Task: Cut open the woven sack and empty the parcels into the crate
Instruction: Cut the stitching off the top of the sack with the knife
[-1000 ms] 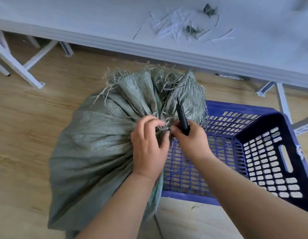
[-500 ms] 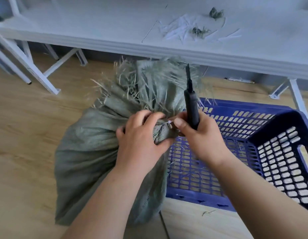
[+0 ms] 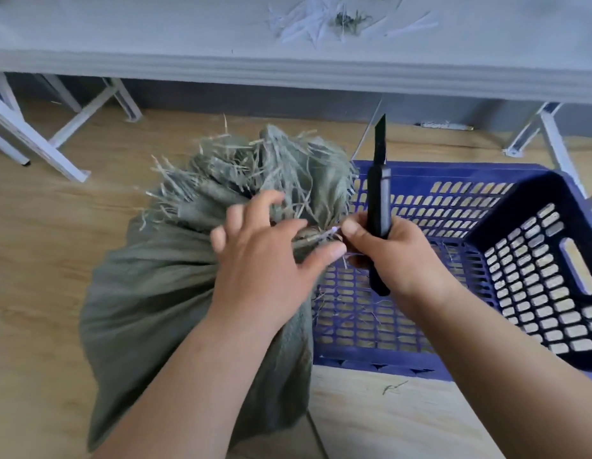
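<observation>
Sack (image 3: 162, 293): grey-green woven sack standing on the wooden floor (image 3: 39, 260), left of centre, touching the left side of the crate; its neck is bunched and its frayed mouth fans out toward 12 o'clock.
Sack neck (image 3: 308, 235): gathered tight, with a thin pale tie (image 3: 329, 234) showing between the two hands.
Left hand (image 3: 268, 260): comes in from 7 o'clock, palm down over the neck — fingers spread and loosely curled, thumb stretched toward 3 o'clock, resting on the cloth and not clamped around it.
Right hand (image 3: 392, 256): comes in from 4 o'clock, fist closed around the handle of a black utility knife (image 3: 379, 207); thumb and forefinger tips meet at the pale tie, though whether they pinch it cannot be told.
Knife pose: held nearly upright, blade (image 3: 380, 135) out and pointing to 12 o'clock, butt end poking out below the fist.
Crate (image 3: 519, 180): blue slotted plastic crate at 3 o'clock on the floor, just beside the sack — only a few loose fibres lie in it.
Table (image 3: 288, 67): white tabletop edge across 12 o'clock, with a scatter of white strips and fibres (image 3: 324, 23) on it.
Parcels: not visible; the sack is not yet open.
</observation>
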`<state>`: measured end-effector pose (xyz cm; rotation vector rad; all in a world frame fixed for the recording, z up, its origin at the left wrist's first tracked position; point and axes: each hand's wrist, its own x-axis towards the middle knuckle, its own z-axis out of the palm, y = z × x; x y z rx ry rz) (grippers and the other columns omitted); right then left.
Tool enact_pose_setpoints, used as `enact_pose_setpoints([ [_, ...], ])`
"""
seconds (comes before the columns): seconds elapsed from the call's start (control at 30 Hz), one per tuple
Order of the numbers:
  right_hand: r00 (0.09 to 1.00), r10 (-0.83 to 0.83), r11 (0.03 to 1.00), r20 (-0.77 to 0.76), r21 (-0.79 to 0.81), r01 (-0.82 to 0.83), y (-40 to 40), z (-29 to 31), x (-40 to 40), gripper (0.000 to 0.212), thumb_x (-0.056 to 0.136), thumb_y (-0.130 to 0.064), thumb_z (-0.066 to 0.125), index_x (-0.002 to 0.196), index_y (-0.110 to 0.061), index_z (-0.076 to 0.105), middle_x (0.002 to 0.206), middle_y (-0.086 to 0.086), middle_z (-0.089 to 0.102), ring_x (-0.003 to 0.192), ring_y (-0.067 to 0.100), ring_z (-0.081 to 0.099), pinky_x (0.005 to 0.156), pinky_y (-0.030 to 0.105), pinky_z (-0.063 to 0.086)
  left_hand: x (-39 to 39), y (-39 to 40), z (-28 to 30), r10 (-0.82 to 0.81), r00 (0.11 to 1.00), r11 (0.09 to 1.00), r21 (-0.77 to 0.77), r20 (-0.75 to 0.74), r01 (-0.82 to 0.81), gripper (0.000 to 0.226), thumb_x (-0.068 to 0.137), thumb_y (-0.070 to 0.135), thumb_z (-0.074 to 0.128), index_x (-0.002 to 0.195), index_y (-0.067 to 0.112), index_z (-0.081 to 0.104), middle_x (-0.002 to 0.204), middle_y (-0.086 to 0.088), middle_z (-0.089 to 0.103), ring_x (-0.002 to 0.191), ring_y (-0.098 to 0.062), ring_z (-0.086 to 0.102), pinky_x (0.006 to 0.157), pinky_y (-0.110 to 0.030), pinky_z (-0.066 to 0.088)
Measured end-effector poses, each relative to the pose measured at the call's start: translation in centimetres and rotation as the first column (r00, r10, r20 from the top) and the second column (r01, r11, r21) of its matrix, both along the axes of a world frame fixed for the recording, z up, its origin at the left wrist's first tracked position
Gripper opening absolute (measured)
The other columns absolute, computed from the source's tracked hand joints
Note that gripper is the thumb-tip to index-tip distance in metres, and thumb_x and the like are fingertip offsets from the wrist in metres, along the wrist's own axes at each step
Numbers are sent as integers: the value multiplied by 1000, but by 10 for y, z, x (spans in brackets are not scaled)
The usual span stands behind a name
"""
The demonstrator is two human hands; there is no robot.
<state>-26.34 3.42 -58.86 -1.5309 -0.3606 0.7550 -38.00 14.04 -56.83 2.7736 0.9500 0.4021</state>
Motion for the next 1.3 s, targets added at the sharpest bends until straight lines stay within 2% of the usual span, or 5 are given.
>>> enact_pose_setpoints([
  [0.1, 999, 7, 999, -41, 33, -5, 2, 1, 1, 16, 93, -14, 61, 78, -18, 64, 63, -8, 69, 68, 6, 68, 58, 15, 50, 8, -7, 8, -90, 959, 990, 125, 269, 57, 23, 85, 51, 58, 98, 35, 68, 120, 15, 57, 115, -14, 41, 90, -32, 21],
  [0.27, 999, -13, 998, -42, 61, 16, -1, 1, -1, 16, 93, -12, 62, 77, -16, 64, 65, -6, 68, 68, 7, 69, 57, 15, 50, 18, -15, -3, -106, 944, 993, -12, 313, 116, 2, 87, 36, 62, 87, 35, 60, 86, 20, 62, 92, -5, 55, 90, -29, 24],
  [0.63, 993, -82, 997, 84, 13, 82, -1, 1, -8, 5, 91, -10, 63, 88, -12, 64, 73, -3, 75, 73, 4, 72, 61, 16, 55, 19, -13, -3, 124, 986, 977, -188, 110, -101, 12, 78, 38, 60, 88, 40, 55, 109, 20, 38, 121, -8, 34, 109, -46, 23],
  [1.0, 984, -97, 995, -148, -23, 94, -1, -8, -3, 3, 92, -11, 64, 89, -13, 65, 77, 2, 75, 76, 9, 73, 60, 21, 51, 14, 8, -8, 4, 986, 911, -407, 165, 65, 14, 75, 28, 74, 88, 34, 71, 78, 12, 64, 71, -6, 59, 64, -14, 44],
  [1.3, 902, 55, 974, 429, -220, 45, 1, -7, -1, 13, 81, -22, 75, 81, -33, 70, 64, -17, 66, 57, 0, 57, 61, 17, 47, 20, 6, -9, -10, 981, 929, -360, 192, 80, 16, 76, 25, 74, 91, 29, 73, 89, 9, 66, 85, -10, 63, 78, -28, 51],
])
